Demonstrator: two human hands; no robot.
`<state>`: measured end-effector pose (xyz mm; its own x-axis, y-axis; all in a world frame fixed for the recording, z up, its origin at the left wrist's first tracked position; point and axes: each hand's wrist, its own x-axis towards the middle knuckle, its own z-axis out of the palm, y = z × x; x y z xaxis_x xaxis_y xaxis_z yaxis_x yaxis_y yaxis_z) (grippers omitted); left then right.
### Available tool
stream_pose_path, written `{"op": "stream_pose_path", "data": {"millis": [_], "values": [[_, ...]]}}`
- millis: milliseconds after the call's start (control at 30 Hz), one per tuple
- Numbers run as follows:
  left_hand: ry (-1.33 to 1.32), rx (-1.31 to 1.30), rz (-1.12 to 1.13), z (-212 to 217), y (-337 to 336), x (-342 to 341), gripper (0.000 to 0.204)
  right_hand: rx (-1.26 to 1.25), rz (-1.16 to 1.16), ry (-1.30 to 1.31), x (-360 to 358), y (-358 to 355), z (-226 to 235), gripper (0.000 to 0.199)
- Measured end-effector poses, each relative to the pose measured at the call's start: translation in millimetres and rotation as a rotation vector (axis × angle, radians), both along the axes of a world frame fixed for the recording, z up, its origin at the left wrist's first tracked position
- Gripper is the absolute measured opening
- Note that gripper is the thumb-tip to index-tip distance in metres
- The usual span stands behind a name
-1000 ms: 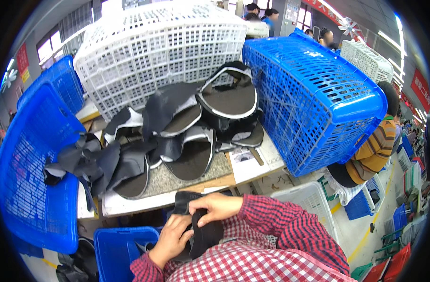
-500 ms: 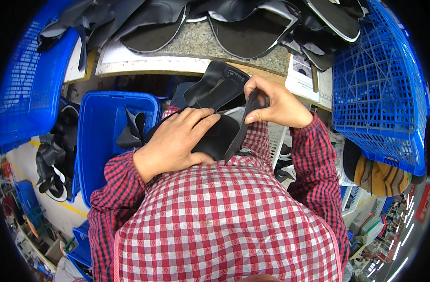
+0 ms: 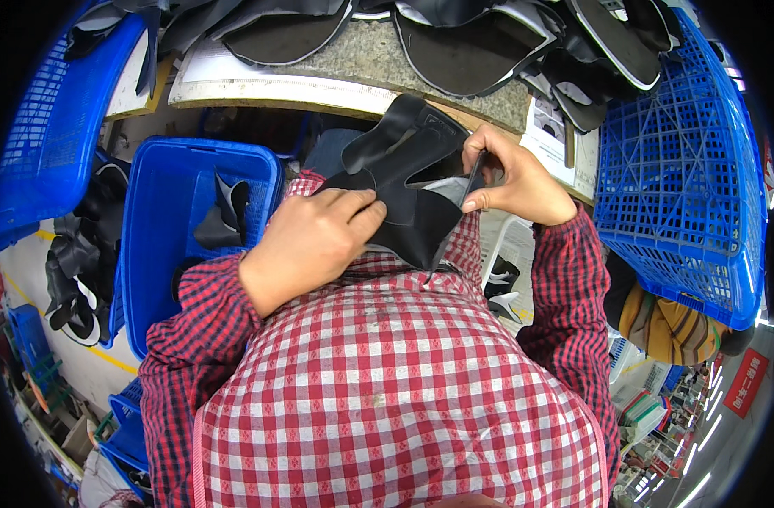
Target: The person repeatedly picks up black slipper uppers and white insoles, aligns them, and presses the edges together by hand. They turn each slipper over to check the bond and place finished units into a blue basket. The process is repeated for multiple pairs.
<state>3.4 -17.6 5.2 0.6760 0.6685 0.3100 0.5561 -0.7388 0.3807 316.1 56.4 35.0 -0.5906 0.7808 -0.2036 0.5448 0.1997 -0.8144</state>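
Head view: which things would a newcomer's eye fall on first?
The red-and-white checked apron fills the lower middle. Above it, the left hand rests on a black shoe piece, and the right hand pinches its edge. A blue bin stands at the left, and a blue basket at the upper right.

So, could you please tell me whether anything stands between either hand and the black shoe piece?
Nothing visible does: the left hand lies directly on the black shoe piece, and the right hand pinches its edge.
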Motion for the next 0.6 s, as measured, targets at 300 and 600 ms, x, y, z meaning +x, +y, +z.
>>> {"op": "stream_pose_path", "data": {"millis": [300, 600], "values": [[-0.604, -1.042, 0.641, -47, 38, -58, 0.036, 0.182, 0.074, -0.059, -28, -22, -13, 0.051], [-0.308, 0.021, 0.117, -2, 18, 32, 0.041, 0.160, -0.024, -0.026, -26, -18, -21, 0.049]]}}
